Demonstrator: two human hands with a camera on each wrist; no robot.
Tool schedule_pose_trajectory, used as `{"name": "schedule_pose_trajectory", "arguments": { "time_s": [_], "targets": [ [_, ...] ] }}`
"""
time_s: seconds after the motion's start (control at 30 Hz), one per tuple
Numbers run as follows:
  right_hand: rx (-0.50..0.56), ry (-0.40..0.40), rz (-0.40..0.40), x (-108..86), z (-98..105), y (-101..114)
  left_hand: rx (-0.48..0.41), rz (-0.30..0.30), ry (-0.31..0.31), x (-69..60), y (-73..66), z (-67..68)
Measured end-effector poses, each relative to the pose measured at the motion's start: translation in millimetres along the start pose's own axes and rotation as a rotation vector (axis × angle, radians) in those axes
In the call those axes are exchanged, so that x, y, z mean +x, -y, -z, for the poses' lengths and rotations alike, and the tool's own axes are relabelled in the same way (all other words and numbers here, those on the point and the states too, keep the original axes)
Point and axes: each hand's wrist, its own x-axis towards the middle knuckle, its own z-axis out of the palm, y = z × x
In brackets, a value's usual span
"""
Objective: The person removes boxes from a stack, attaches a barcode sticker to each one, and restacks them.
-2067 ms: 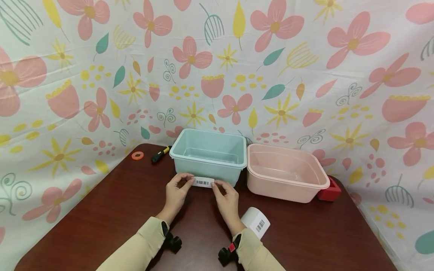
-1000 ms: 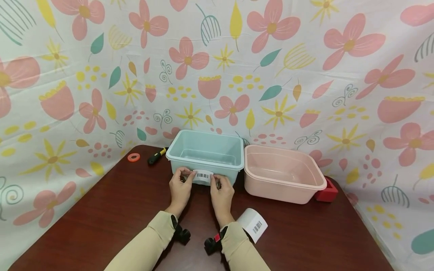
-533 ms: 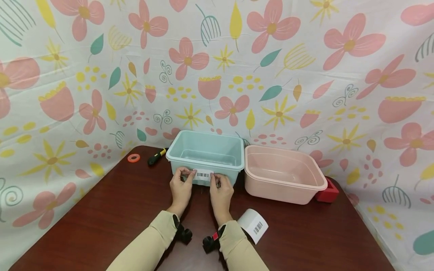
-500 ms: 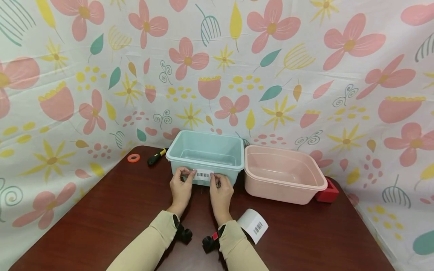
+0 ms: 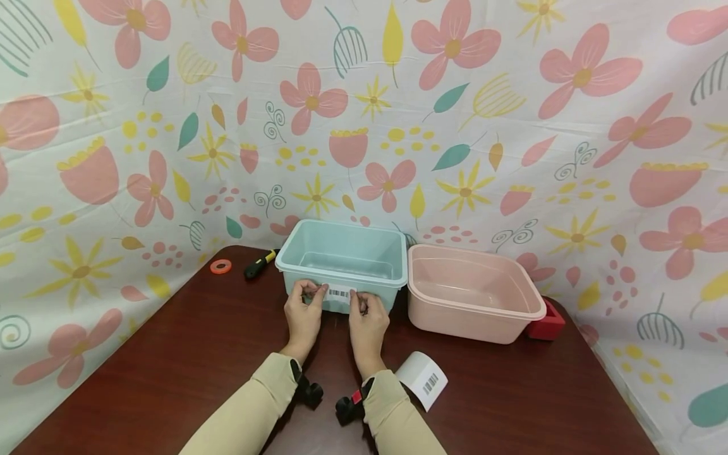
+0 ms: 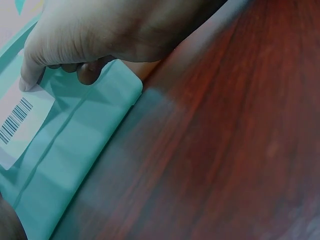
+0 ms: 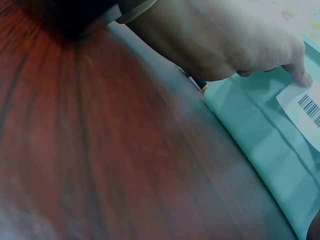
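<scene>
A white barcode label (image 5: 338, 293) lies level against the front wall of the light blue plastic bin (image 5: 347, 243), just under its rim. My left hand (image 5: 303, 316) pinches the label's left end, and my right hand (image 5: 368, 325) pinches its right end. In the left wrist view a thumb presses a corner of the label (image 6: 25, 120), whose lower edge seems to stand off the bin wall. The right wrist view shows the other thumb on the opposite corner of the label (image 7: 302, 107). The index fingertips behind the label are mostly hidden.
A roll of barcode labels (image 5: 421, 379) lies beside my right wrist. To the right stands a pink bin (image 5: 472, 322), with a red box (image 5: 547, 323) partly behind it. An orange ring (image 5: 220, 266) and a black-and-yellow handled tool (image 5: 260, 264) lie at the left back.
Both hands have brought the label up and forward, from in front of the blue bin to its front wall. It bowed, then flattened; over the last half second the hands barely moved.
</scene>
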Motion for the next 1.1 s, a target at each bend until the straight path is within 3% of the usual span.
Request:
{"name": "schedule_pose_trajectory", "arguments": {
  "time_s": [0.27,0.53,0.67,0.9,1.1],
  "targets": [
    [0.012,-0.001,-0.076,-0.8,-1,2,0.057,-0.005,-0.011,-0.1,-1.2,1.1],
    [0.022,0.016,-0.060,-1.9,1,-1,0.092,0.017,-0.027,-1.1,-0.1,2.4],
    [0.031,0.076,-0.090,-3.3,8,1,0.162,0.099,-0.002,-4.5,-1.5,7.0],
    [-0.041,0.277,-0.292,-6.1,24,2,0.326,0.267,0.134,-8.8,-5.3,17.6],
    [-0.054,0.312,-0.338,-6.2,22,-1,0.381,0.340,0.203,-8.0,-5.1,19.4]
  ]
}}
